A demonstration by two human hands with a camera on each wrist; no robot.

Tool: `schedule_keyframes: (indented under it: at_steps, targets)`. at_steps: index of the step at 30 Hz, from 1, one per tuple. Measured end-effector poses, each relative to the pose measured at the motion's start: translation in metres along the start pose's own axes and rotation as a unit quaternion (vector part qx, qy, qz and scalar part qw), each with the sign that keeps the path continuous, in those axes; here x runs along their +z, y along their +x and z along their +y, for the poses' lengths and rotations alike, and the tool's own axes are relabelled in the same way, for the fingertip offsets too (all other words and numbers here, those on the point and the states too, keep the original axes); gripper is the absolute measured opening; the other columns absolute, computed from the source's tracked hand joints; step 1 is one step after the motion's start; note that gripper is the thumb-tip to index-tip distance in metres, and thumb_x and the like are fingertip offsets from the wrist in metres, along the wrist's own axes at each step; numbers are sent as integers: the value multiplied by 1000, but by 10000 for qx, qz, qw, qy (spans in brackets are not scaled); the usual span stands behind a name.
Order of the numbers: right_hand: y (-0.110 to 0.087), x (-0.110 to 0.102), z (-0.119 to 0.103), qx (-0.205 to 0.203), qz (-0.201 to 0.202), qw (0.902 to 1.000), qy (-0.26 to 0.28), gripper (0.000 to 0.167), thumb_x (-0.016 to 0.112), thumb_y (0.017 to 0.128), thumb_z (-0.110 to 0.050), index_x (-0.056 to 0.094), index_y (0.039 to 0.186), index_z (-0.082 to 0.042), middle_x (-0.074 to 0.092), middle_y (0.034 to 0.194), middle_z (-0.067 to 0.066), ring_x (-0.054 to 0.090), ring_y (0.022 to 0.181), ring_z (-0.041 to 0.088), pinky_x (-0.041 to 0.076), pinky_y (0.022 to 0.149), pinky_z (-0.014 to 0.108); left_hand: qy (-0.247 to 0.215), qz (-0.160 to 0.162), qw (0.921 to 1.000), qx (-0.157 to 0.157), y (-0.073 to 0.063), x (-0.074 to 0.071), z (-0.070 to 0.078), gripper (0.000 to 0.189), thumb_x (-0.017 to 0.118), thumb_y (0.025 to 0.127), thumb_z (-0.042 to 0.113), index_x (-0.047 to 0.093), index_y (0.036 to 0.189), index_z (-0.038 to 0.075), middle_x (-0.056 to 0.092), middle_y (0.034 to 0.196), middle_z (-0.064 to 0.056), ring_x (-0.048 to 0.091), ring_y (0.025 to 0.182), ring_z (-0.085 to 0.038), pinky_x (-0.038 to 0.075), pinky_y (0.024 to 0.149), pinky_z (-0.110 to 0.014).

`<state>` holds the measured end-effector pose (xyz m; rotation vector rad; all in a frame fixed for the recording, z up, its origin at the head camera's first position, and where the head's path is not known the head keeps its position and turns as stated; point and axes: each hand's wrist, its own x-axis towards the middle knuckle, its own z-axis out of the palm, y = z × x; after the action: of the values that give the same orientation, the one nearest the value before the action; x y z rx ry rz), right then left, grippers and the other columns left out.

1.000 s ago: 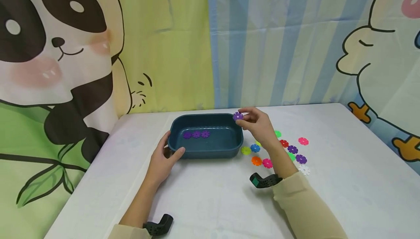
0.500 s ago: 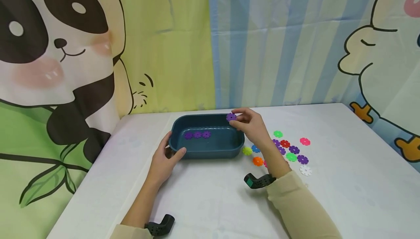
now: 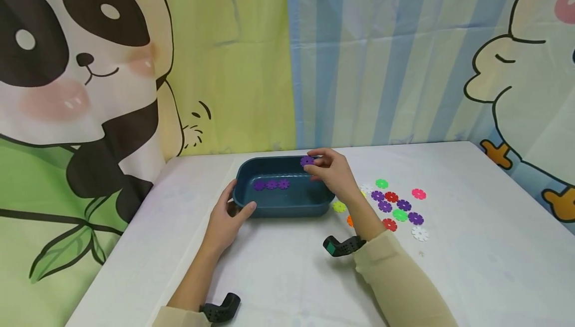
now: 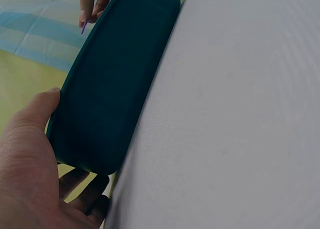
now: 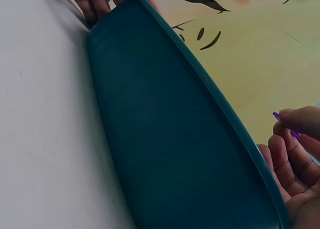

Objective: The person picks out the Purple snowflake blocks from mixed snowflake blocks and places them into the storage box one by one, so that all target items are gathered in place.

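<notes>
My left hand [image 3: 227,219] holds the left end of a dark teal plastic basin [image 3: 287,211], thumb at its front rim and fingers around the side. In the left wrist view the thumb lies against the basin's [image 4: 107,89] rim. My right hand [image 3: 334,171] pinches a purple snowflake-shaped disc [image 3: 307,161] between thumb and fingers, above the basin's right part. From the right wrist view, this purple disc [image 5: 296,134] appears edge-on. Inside the basin lie 3 purple snowflake discs [image 3: 271,184] in a row.
On the white table [image 3: 278,272], right of the basin, lie several loose snowflake discs: purple [image 3: 416,218], red [image 3: 390,224], green [image 3: 400,215], pink [image 3: 419,194], white [image 3: 420,233] and yellow [image 3: 339,207]. My right forearm hides some. A cartoon-print curtain [image 3: 233,67] hangs behind the table.
My right hand has moved left with the purple disc, from the basin's right rim to over its inside. The left hand keeps its hold on the basin. The view has shifted slightly.
</notes>
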<state>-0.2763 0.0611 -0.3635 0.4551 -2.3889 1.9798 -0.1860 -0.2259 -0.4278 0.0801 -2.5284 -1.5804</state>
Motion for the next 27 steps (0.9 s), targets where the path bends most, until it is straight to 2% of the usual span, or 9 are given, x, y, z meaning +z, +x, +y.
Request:
schedule_keyframes:
  at_steps: [2,9,15,17,24,27]
  targets:
    - [1,2,-1,11,2,10000,20,42,76,95,-14,64,134,-3,65,96,9,69,98,42,63,84,39,3,-7,10000,12,0,0,0,89,75,93,48,25,165,29,38,165,-6,51,142,-32,39,120,-50]
    - [4,8,-3,194,58,9996,-197,41,76,95,-17,65,133,-6,68,97,11,73,86,26,63,83,34,-29,-22,10000,6,0,-1,2,90,75,93,47,25,165,29,36,166,-5,50,142,-32,38,121,-50]
    - [7,13,-5,358,87,9989,-282,41,76,95,-18,65,133,-8,69,98,11,73,95,39,62,87,35,6,-8,10000,33,0,-2,1,89,75,94,47,24,165,28,35,166,-8,50,142,-33,38,120,-50]
    - [7,14,-6,379,76,9988,-288,40,77,94,-18,65,132,-9,69,98,11,72,95,40,62,88,35,12,0,10000,45,0,-2,0,90,75,93,48,25,165,28,36,166,-8,51,142,-34,38,120,-50]
    - [10,17,-5,400,20,9990,-216,39,77,94,-16,66,130,-9,71,96,11,72,80,21,62,88,38,-35,3,9999,131,0,-1,0,89,75,94,46,25,165,27,39,163,-10,53,139,-33,38,120,-51]
    - [12,19,-3,372,-54,9992,-103,39,77,94,-14,65,131,-7,72,96,11,73,81,22,63,87,38,-2,10,9999,158,-1,-1,1,88,74,94,45,26,165,26,41,162,-12,54,137,-34,39,120,-52]
